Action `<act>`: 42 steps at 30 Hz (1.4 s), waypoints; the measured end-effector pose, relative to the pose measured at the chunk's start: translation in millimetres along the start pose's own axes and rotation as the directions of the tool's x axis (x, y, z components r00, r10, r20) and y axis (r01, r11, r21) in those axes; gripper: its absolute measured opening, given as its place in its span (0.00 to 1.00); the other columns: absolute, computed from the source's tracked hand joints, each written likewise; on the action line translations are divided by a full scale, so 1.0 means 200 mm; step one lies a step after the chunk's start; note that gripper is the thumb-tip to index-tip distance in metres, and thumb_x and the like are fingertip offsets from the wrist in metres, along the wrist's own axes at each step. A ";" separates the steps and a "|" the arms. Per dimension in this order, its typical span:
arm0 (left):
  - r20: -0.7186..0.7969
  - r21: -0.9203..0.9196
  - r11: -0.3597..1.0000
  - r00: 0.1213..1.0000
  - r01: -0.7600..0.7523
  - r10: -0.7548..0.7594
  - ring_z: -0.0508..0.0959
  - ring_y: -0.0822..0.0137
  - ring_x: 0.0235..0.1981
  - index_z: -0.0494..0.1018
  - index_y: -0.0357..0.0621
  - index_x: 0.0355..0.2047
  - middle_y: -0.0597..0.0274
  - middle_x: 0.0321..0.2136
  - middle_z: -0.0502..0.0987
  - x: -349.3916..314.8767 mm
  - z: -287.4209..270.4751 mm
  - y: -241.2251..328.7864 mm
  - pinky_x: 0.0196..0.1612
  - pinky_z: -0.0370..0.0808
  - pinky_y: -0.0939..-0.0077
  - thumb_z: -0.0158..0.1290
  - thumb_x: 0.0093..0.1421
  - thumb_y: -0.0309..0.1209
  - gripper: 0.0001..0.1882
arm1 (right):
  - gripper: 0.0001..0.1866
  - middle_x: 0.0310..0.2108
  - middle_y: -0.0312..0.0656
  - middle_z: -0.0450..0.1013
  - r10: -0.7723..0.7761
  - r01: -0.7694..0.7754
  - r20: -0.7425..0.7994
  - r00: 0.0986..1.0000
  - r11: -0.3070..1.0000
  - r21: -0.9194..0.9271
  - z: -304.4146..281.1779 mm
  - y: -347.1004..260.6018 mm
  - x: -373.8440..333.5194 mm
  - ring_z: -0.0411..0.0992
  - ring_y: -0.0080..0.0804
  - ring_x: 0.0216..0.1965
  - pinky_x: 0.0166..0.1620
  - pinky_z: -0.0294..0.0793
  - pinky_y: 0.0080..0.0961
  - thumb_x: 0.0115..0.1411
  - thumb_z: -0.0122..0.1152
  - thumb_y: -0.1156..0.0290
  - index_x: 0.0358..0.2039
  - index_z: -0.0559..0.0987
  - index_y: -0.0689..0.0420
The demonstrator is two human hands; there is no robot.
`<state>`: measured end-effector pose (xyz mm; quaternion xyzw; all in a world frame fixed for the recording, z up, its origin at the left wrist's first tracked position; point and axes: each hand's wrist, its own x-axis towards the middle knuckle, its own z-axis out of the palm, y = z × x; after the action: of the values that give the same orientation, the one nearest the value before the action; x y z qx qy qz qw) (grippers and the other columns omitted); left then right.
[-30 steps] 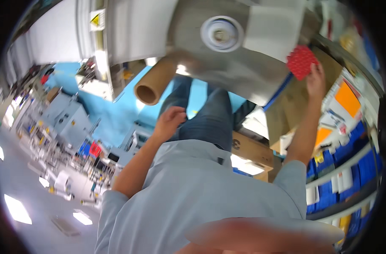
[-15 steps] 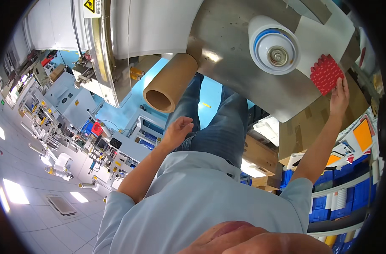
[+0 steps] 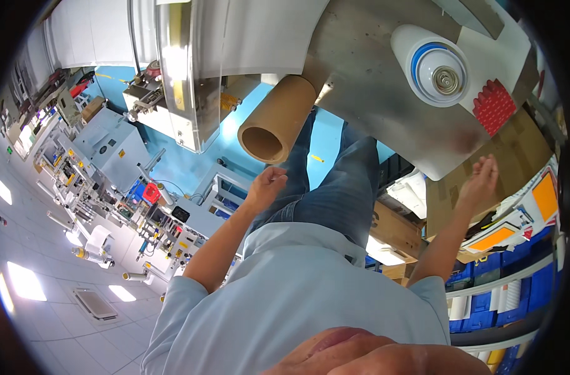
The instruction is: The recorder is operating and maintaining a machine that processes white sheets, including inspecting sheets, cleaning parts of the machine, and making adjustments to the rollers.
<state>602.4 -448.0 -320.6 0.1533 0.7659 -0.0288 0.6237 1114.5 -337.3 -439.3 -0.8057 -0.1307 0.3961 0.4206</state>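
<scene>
Released red, scallop-edged patterned piece point(image 3: 494, 107) at upper right, freeing half-spread right hand point(image 3: 480, 181); cannot judge grip of curled left hand point(image 3: 265, 189).

One view on my feed: head-worn fisheye, left of the pair, facing steeply down the wearer's front. Shirt point(image 3: 316, 281) sits close to the lens; left hand point(image 3: 266, 189) and right hand point(image 3: 478, 184) are farther out; floor point(image 3: 327, 134) lies well below, past the legs point(image 3: 344, 194). Metal tabletop point(image 3: 372, 94) is upper right. So wide I catch ceiling point(image 3: 110, 331) lower left and shelves point(image 3: 503, 281) bending along the right rim.
</scene>
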 end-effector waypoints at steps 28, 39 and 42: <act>-0.541 -0.414 0.797 0.823 -0.440 0.173 0.80 0.67 0.27 0.73 0.33 0.40 0.56 0.28 0.79 0.19 -1.78 -1.50 0.33 0.76 0.74 0.53 0.57 0.35 0.17 | 0.09 0.27 0.37 0.73 0.100 0.476 0.787 0.609 0.748 -0.463 1.31 0.00 -2.17 0.68 0.19 0.24 0.28 0.69 0.18 0.62 0.54 0.69 0.39 0.75 0.60; -0.573 -0.475 0.629 0.759 -0.615 0.309 0.79 0.67 0.29 0.72 0.33 0.43 0.56 0.31 0.78 0.34 -2.81 -1.06 0.35 0.75 0.73 0.53 0.59 0.37 0.19 | 0.10 0.28 0.37 0.74 0.039 0.563 0.928 0.370 0.785 -0.257 2.78 -0.40 -2.87 0.69 0.20 0.26 0.30 0.70 0.18 0.62 0.55 0.68 0.39 0.75 0.60; -0.616 -0.482 0.623 0.744 -0.616 0.258 0.78 0.68 0.29 0.72 0.33 0.44 0.56 0.31 0.78 0.42 -3.15 -1.11 0.35 0.75 0.73 0.53 0.60 0.36 0.19 | 0.10 0.28 0.35 0.74 -0.018 0.707 0.964 0.265 0.683 -0.182 3.23 -0.61 -3.09 0.69 0.19 0.26 0.31 0.69 0.17 0.62 0.56 0.67 0.38 0.75 0.61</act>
<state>-69.6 -493.6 -296.1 0.1134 0.7916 0.4417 0.4067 243.0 -226.7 -232.1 -0.4693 -0.6513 0.5906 0.0824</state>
